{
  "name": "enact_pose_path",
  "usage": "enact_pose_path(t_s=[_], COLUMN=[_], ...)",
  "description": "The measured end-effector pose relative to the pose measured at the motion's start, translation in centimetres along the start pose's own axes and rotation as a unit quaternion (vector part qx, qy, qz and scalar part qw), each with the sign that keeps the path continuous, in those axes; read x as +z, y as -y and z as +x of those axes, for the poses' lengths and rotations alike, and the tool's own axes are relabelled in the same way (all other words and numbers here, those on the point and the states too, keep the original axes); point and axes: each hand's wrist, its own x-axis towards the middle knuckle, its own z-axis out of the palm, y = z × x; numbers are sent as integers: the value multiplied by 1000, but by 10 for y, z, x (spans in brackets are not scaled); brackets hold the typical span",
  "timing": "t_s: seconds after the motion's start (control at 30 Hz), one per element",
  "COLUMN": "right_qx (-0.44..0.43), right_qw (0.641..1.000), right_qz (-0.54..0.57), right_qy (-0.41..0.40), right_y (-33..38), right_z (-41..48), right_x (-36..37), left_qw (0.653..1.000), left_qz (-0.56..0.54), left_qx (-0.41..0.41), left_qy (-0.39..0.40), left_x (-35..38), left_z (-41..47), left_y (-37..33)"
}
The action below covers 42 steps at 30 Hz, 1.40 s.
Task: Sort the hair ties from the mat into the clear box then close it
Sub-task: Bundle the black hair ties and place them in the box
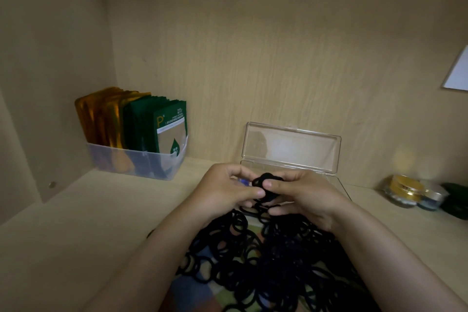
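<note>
Black hair ties (273,261) lie heaped on a patterned mat (192,286) at the near edge of the shelf (76,223). Just beyond the heap, the left hand (222,192) and right hand (304,197) both pinch a bunch (266,181) of ties, fingers curled round it. Behind them sits the clear box (340,186), its lid (291,147) standing open. At far left is a bin (141,164) of sachets (167,126), and at far right are jars (405,190).

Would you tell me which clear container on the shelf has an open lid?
The clear box in the middle, lid raised; the sachet bin at left has none.
</note>
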Motion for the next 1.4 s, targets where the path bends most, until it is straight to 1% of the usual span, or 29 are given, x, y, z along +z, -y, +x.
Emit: enact_pose_path(t_s=[0.07, 0.1, 0.2, 0.23, 0.3, 0.37, 0.43, 0.53, 0.67, 0.73, 0.8, 0.87, 0.93, 1.0, 1.07, 1.13, 1.2, 1.23, 1.27, 1.33, 1.37, 1.4], right_qx=[-7, -12, -31, -31, -21, -4, 13, 42, 69, 73, 90, 109, 106, 84, 55, 14, -31, -51, -66, -67, -60, -58], right_qw=[999, 998, 984, 978, 967, 948, 916, 851, 758, 733, 725, 727, 750, 785, 816, 829, 823, 810, 789, 741, 731, 729], right_qz=[-8, -17, -86, -112, -176, -256, -351, -486, -622, -658, -675, -676, -653, -613, -574, -557, -564, -580, -607, -666, -679, -681], right_qy=[-37, -64, -155, -172, -183, -190, -196, -192, -184, -154, -103, -50, -18, -9, -27, -49, -63, -66, -67, -52, -40, -35], right_y=[4, 7, 18, 22, 25, 25, 25, 30, 32, 30, 27, 27, 29, 33, 37, 38, 34, 30, 25, 15, 11, 10], right_z=[1, 3, 19, 27, 43, 59, 71, 80, 84, 87, 88, 89, 87, 84, 76, 68, 57, 52, 49, 45, 44, 44], right_x=[-1, -1, -3, -2, 3, 10, 17, 27, 37, 41, 42, 38, 33, 28, 24, 18, 14, 13, 14, 16, 17, 18], left_qw=[999, 997, 976, 969, 960, 951, 943, 937, 932, 928, 926, 926, 925, 923, 922, 922, 924, 926, 926, 926, 926, 925], left_qz=[37, 66, 172, 197, 237, 284, 315, 331, 344, 354, 360, 361, 363, 366, 369, 370, 366, 363, 360, 359, 358, 357], left_qx=[15, 32, 89, 106, 118, 111, 105, 107, 115, 114, 109, 108, 114, 119, 115, 109, 106, 108, 111, 120, 124, 128], left_qy=[3, -11, -96, -109, -94, -53, -19, 6, 13, 14, 18, 21, 17, 11, 11, 16, 19, 17, 14, 6, 2, 0], left_x=[-3, -5, -16, -18, -23, -24, -23, -22, -20, -18, -16, -15, -14, -14, -15, -15, -15, -15, -15, -15, -16, -16], left_z=[0, 2, 12, 16, 21, 23, 24, 26, 27, 27, 27, 26, 25, 24, 24, 24, 24, 24, 25, 25, 25, 24], left_y=[-2, -1, 6, 10, 21, 29, 35, 41, 46, 47, 49, 49, 48, 46, 46, 47, 47, 47, 46, 44, 44, 44])
